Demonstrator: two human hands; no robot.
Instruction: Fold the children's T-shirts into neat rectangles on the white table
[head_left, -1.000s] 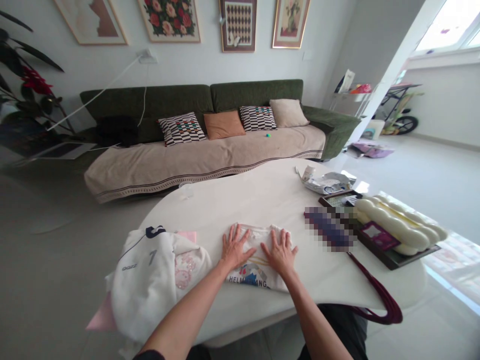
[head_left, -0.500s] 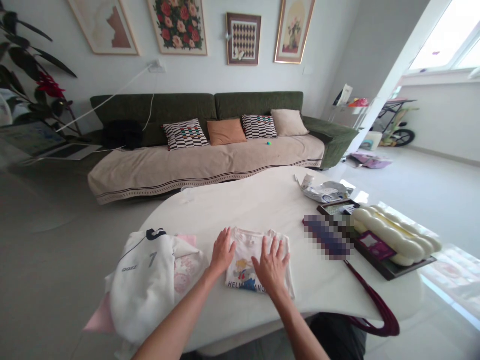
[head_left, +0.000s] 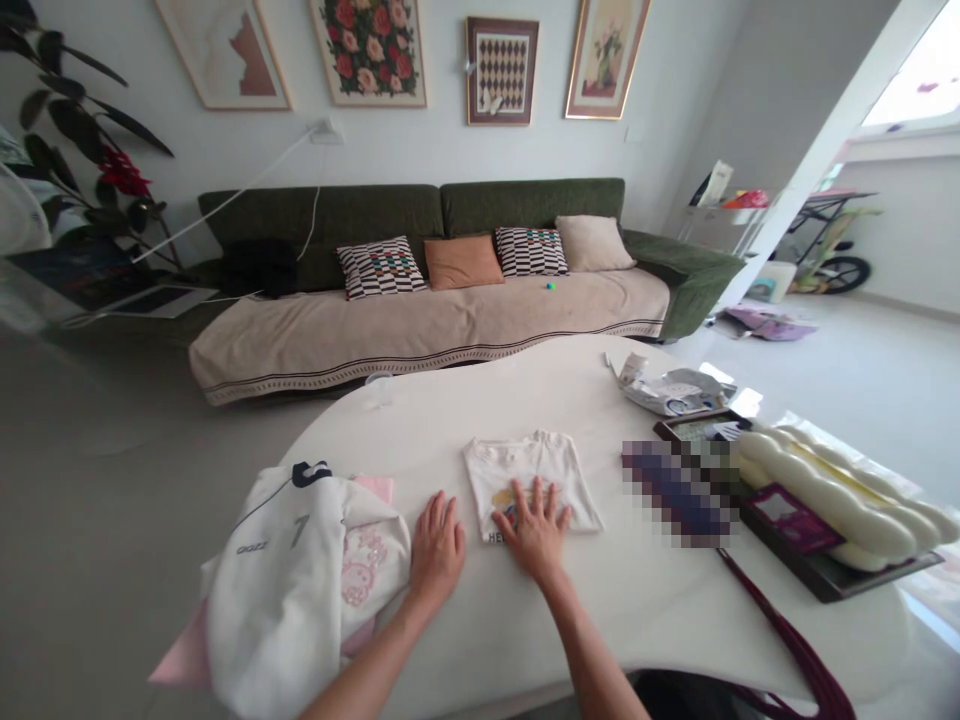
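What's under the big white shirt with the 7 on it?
Under the big white shirt, pink cloth pokes out at the lower left, and a white top with a pink cat print shows on the right. The shirt covers the rest, so their full shapes stay hidden.

Bare left hand (head_left: 436, 550), bare right hand (head_left: 534, 530), dark clothing (head_left: 664, 697) below, probably trousers

White table (head_left: 465, 400), folded T-shirt (head_left: 525, 462), clothes pile (head_left: 289, 590)

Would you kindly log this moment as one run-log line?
left hand: on white table, empty | right hand: flat on folded white printed T-shirt
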